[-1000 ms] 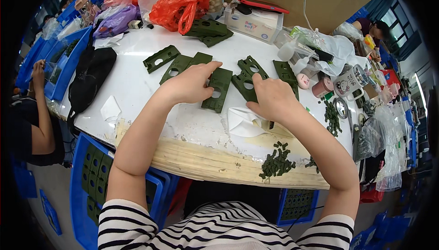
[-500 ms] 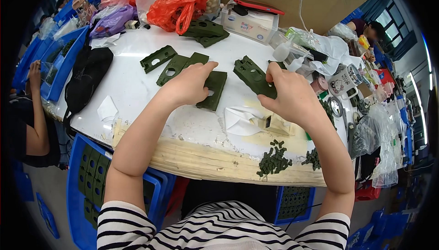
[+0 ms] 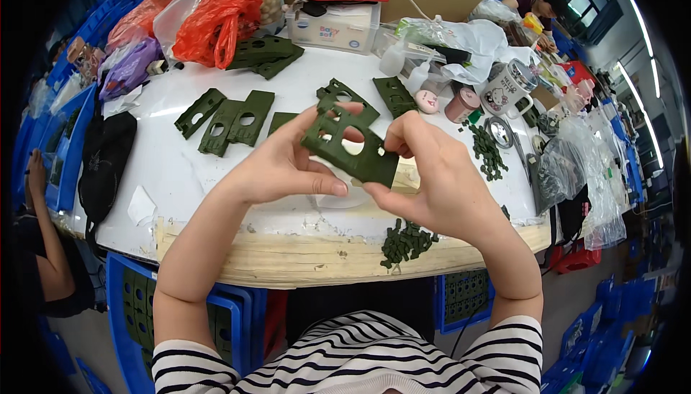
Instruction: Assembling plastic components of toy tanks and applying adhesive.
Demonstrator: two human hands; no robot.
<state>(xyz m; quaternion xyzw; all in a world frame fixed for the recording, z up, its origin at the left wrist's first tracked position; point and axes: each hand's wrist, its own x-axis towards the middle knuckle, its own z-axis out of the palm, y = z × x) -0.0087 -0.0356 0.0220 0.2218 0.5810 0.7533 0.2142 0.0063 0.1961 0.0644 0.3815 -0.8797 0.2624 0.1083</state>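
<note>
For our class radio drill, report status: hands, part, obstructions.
Right hand: holding green plate. Left hand: at plate's left end, grip unclear. Plate: tilted, above table. Behind: second green plate.

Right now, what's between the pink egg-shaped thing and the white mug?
A pink round container stands between the pink egg-shaped thing and the white mug, as the head view shows.

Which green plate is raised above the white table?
The tilted plate held between left hand and right hand; other plates lie on the table or in blue crates.
</note>
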